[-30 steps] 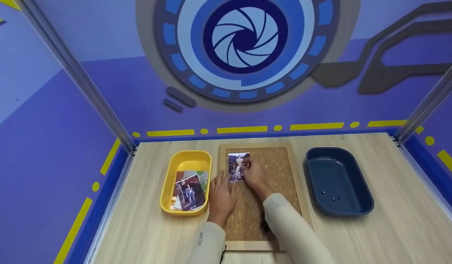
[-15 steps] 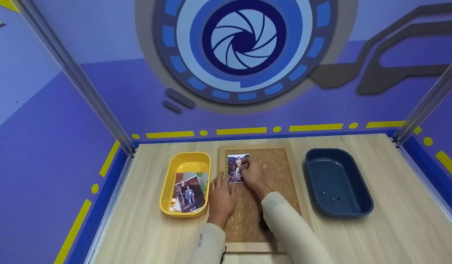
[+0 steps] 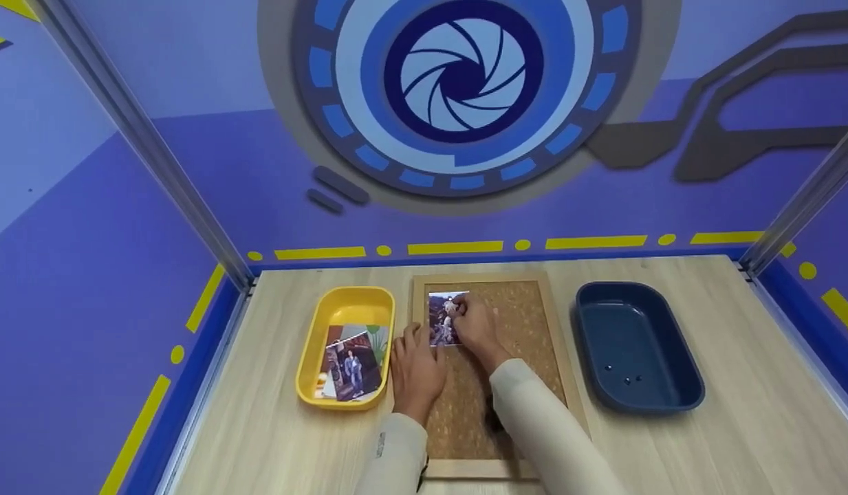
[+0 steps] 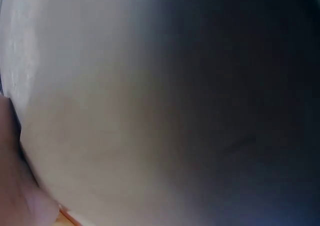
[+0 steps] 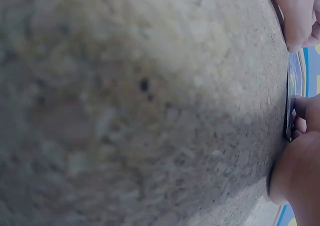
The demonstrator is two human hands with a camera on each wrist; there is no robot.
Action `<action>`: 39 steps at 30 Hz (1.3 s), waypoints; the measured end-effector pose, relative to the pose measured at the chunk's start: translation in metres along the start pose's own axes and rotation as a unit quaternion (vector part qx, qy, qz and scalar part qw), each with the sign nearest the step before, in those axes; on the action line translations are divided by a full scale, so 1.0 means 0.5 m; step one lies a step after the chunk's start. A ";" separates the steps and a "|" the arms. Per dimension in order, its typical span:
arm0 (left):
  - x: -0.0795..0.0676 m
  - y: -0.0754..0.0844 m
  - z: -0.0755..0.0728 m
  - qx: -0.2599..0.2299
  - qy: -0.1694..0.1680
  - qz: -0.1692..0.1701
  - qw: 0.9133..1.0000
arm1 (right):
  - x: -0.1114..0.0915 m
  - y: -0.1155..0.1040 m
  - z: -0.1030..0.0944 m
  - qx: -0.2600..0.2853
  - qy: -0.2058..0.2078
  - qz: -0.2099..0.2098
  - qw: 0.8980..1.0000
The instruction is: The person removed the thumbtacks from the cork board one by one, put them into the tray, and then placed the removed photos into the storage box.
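Observation:
A printed photo [image 3: 441, 323] lies at the upper left of a wood-framed cork board [image 3: 465, 405]. Over the photo's right part, my right hand [image 3: 477, 326] has thumb and forefinger drawn together, seemingly pinching a small dark pin that the fingers mostly hide. My left hand [image 3: 418, 375] rests with extended fingers at the board's left side, its fingertips by the photo's lower left edge. In the right wrist view, the right hand's curled fingers meet the photo [image 5: 296, 78], which lies along the cork. Only a blurred surface and part of the left hand [image 4: 22, 191] show in the left wrist view.
A yellow tray [image 3: 307, 371] with several photos stands left of the board, close to my left hand. On the right is a dark blue tray [image 3: 620, 344] with a few small shiny pins. Patterned panels [image 3: 465, 220] enclose the wooden table [image 3: 726, 385].
The head view shifts slightly. Both hands and the photo keep nearly the same places on the board, and the right fingers stay pinched over the photo.

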State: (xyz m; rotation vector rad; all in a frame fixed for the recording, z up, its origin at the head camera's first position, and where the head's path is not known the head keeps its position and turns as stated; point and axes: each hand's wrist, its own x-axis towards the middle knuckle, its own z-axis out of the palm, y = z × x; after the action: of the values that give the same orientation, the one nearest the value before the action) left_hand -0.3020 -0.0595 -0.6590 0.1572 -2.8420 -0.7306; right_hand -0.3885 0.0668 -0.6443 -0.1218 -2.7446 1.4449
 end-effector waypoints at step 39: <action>-0.003 -0.010 0.000 -0.010 0.013 0.006 1.000 | 0.032 -0.017 0.000 0.006 -0.008 0.016 1.000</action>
State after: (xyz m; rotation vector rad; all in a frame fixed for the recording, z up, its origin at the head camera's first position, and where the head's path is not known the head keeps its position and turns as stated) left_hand -0.3003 -0.0635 -0.6615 0.1446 -2.8074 -0.7485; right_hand -0.4047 0.0635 -0.6370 -0.1563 -2.7589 1.4747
